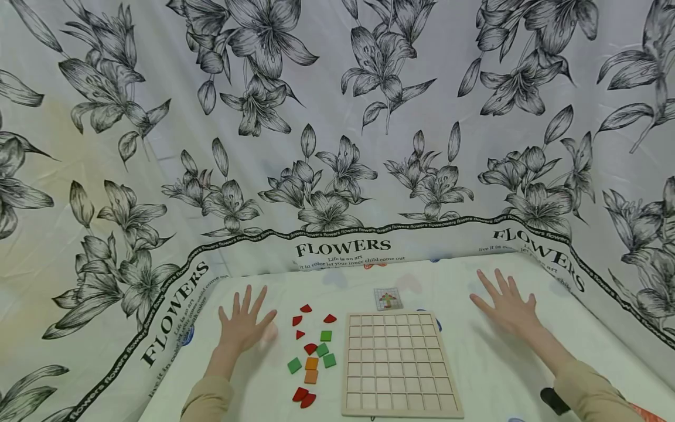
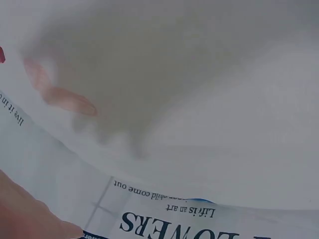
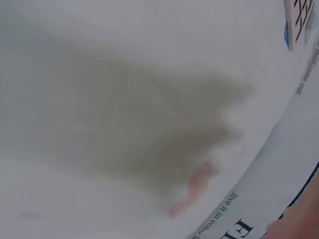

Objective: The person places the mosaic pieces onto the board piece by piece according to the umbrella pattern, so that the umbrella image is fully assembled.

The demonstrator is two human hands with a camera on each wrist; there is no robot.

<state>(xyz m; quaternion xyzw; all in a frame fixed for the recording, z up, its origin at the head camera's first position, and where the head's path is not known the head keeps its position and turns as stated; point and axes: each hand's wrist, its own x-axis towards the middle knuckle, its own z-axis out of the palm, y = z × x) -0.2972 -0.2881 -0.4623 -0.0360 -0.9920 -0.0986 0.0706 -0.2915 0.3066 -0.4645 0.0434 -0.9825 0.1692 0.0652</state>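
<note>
In the head view, my left hand is held over the table with its fingers spread, left of the loose coloured pieces. My right hand is likewise spread, to the right of a wooden grid board. Both hold nothing and cast shadows on the cloth. Between the left hand and the board lie red quarter-round pieces, green squares and two orange squares. Behind the board rests a small card with a gridded picture. Only part of each hand shows in the wrist views.
A white cloth with printed shapes covers the table. Around it hang curtains printed with black lilies and lettering. A dark object lies by the right sleeve, with something red at the lower right corner.
</note>
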